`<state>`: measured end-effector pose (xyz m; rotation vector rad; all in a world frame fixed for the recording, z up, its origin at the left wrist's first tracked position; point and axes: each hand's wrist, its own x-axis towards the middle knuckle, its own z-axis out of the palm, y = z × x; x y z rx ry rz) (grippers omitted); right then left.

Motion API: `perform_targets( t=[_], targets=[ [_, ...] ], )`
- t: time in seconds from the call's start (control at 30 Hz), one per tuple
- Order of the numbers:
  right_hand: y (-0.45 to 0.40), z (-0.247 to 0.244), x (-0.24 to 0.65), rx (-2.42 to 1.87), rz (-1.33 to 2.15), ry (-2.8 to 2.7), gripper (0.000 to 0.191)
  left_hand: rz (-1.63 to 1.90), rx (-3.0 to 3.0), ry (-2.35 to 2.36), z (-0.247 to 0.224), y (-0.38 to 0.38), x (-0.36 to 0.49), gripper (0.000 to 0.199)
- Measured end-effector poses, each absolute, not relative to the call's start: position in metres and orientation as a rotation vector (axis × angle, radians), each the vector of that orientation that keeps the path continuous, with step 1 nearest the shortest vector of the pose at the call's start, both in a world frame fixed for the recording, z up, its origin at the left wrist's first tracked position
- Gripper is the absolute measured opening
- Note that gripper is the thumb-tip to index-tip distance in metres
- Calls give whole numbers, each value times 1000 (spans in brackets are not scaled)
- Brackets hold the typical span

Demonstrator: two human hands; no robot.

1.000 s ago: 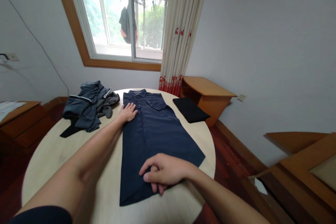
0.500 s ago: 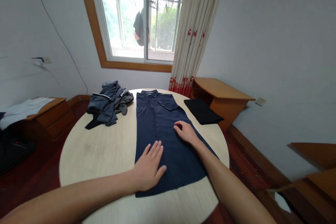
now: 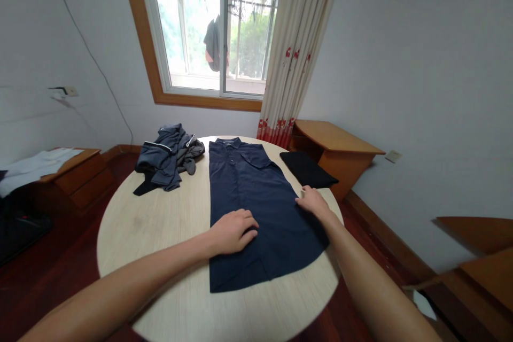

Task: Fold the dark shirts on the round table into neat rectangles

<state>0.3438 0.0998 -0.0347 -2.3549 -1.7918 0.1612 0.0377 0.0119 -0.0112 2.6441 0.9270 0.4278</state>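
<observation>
Navy button-front shirt (image 3: 260,187) lies flat, centre frame, on round table (image 3: 160,240), likely spread to keep cloth smooth. Left hand (image 3: 233,231), fingers loosely bent, apparently steadies it; cloth lies beneath. Right hand (image 3: 312,201) curls its fingers at shirt's right edge, centre-right of frame; pinching: cannot tell.

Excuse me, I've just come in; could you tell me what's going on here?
A person has both bare hands at a dark blue collared shirt laid out on a round table, its collar toward the window. The left hand rests on the lower part of the shirt, while the right hand is at its right edge; whether those fingers grip the fabric is unclear. A loose pile of clothes lies to the left, and a folded black cloth to the right.
</observation>
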Motion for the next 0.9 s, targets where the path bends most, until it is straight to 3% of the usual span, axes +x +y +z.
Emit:
perform_targets(
  t=[0.07,0.17,0.3,0.53,0.73,0.9],
  targets=[
    [99,-31,347,-2326,295,-1800,41,407,2652,933,-20,25,38,28],
    [94,-22,348,-2264,561,-1819,10,439,2610,952,-32,37,37,24],
    [87,-15,347,-2221,760,-1747,25,471,2599,950,-40,41,36,21],
    [70,-9,337,-2121,1023,-1593,9,197,2595,921,-27,47,24,12],
    [53,0,331,-1904,1176,-1540,53,232,2558,899,-23,45,13,13],
    [54,3,308,-1819,763,-1750,52,487,2539,948,-29,37,21,22]
  ],
)
